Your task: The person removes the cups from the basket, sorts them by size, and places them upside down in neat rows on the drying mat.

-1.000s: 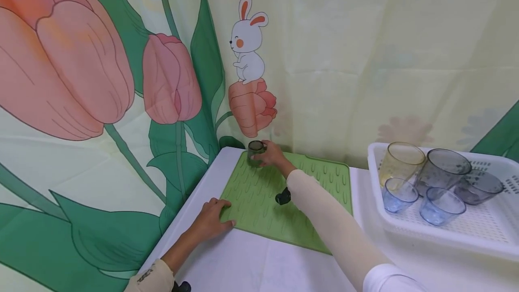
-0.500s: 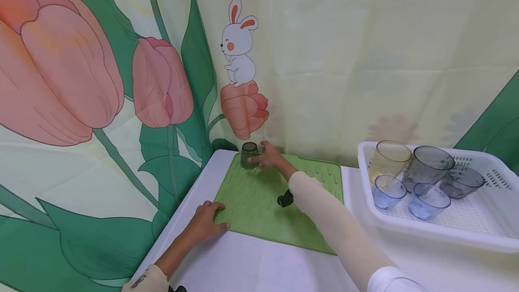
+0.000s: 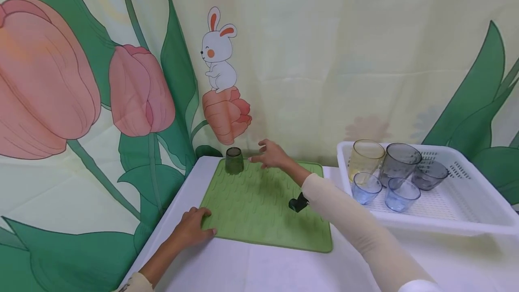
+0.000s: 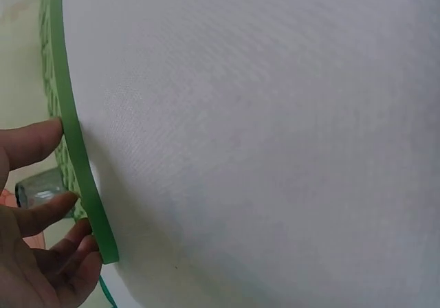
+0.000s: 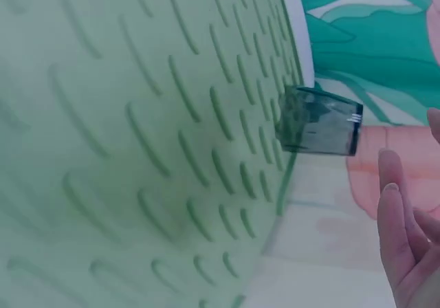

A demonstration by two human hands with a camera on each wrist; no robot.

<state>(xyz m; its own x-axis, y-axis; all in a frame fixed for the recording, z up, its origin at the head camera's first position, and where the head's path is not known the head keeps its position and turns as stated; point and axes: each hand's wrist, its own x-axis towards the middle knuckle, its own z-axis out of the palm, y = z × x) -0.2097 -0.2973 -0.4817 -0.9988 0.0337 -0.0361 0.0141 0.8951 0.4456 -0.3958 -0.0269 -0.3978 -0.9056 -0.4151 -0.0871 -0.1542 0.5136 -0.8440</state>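
A smoky grey glass [image 3: 234, 161] stands upside down at the far left corner of a green ribbed drying mat [image 3: 263, 206]. My right hand [image 3: 271, 153] hovers just right of the glass, fingers apart and holding nothing. In the right wrist view, a gap shows between the glass [image 5: 320, 121] and my fingers [image 5: 393, 232]. My left hand [image 3: 192, 227] rests at the mat's near left corner. Seen from the left wrist, its thumb and fingertips touch the mat's edge [image 4: 77, 143], spread apart along it.
A white perforated basket [image 3: 458, 226] stands to the right of the mat. It holds a tall amber glass [image 3: 365, 159], a tall grey glass [image 3: 399, 166], a short grey glass [image 3: 430, 175] and two small blue glasses [image 3: 401, 195]. A printed curtain [image 3: 300, 57] hangs behind the white table.
My right hand has let go of the grey glass and drawn away to its right, leaving it on the mat. The left hand stays at the mat's corner. The head view has turned rightward.
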